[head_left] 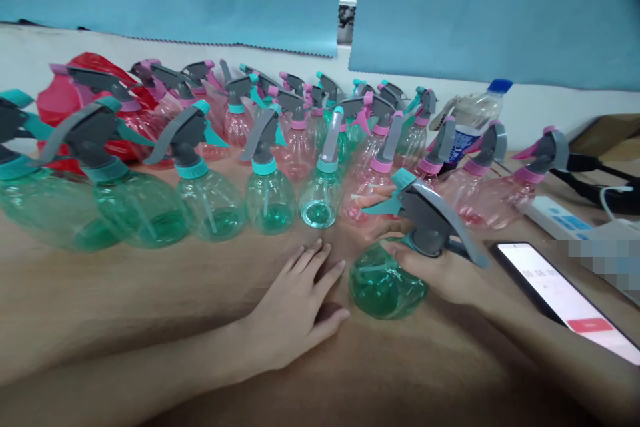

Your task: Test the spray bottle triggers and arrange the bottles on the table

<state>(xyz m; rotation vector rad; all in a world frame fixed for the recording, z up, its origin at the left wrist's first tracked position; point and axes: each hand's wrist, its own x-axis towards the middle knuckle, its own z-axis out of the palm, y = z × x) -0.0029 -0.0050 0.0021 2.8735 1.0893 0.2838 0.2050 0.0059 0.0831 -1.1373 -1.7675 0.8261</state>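
Note:
My right hand (440, 273) is wrapped round the neck of a green spray bottle (385, 283) with a grey and teal trigger head, which leans to one side over the table. Flat on the wood, fingers spread, my left hand (300, 300) holds nothing and lies just left of that bottle. In front of it stands a row of green spray bottles, among them one (320, 200) with its lever facing me and another (271, 203) beside it. Pink spray bottles (373, 187) continue the row to the right.
Several more pink and green spray bottles crowd behind the row. A red plastic bag (95, 93) lies at the back left. On the right are a lit phone (555, 293), a white power strip (560, 217), black straps (595, 187) and a blue-capped drink bottle (480, 113). Blue cloth (490, 7) hangs behind.

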